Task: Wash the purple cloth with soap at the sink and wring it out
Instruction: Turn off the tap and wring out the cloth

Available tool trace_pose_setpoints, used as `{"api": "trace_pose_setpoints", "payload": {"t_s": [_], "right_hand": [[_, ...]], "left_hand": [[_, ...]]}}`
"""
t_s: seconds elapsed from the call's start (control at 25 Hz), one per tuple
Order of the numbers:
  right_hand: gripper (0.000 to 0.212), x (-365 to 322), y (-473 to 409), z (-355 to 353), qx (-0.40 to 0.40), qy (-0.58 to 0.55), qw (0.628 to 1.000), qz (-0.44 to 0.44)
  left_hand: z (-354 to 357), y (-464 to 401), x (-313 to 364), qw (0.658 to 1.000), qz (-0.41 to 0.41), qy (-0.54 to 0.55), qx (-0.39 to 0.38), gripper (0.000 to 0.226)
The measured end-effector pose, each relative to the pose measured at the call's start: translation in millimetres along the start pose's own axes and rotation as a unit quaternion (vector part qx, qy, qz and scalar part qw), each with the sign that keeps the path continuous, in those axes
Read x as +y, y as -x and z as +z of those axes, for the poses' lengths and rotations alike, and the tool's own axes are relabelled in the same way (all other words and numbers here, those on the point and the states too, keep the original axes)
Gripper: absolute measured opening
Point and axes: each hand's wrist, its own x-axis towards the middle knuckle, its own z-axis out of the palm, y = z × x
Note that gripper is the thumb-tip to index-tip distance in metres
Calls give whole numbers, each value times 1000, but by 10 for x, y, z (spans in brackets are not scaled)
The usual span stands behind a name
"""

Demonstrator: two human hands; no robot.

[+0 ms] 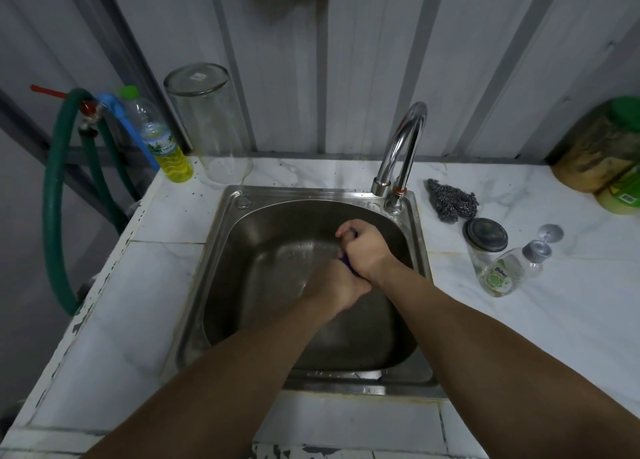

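Both my hands are clenched together over the steel sink (221, 285). Only a small strip of the purple cloth (347, 264) shows between them; the rest is hidden inside the fists. My right hand (367, 250) is the farther one and grips the cloth's upper end. My left hand (341, 290) is nearer and grips the lower end, pressed against the right wrist. The chrome tap (401, 147) curves over the back right of the basin, and no stream is visible from it. A clear soap bottle (509, 271) lies on its side on the counter at the right.
A steel scourer (450, 202), a lidded glass jar (485, 240) and a loose cap (550, 232) sit right of the sink. Large green-lidded jars (602, 153) stand at the far right. An upturned glass jar (207, 122), a yellow-liquid bottle (162, 140) and a green hose (55, 199) are at the left.
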Motion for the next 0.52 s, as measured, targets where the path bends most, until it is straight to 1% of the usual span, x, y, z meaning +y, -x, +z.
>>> {"api": "trace_pose_setpoints", "payload": {"t_s": [0.12,0.24,0.28,0.32,0.36,0.4,0.48,0.52], "right_hand": [[26,18,10,43,33,34,999,15],[23,34,23,71,57,67,996,17],[23,30,29,76,64,64,996,10],[24,20,30,64,73,41,996,5],[24,4,25,52,82,-8,997,6],[25,-18,13,48,88,-82,993,12],[25,-76,25,19,101,-223,969,16],[24,-106,24,-11,118,-257,959,7]], "left_hand": [[78,-28,-114,998,12,-53,26,23],[85,33,-145,996,20,-77,44,37],[71,59,-113,994,32,-92,49,37],[39,75,-77,991,53,-111,58,37],[1,103,-27,988,74,-116,67,38],[-56,135,16,987,91,-104,79,41],[-167,220,106,993,78,-22,85,45],[-197,274,134,995,45,39,77,48]]}}
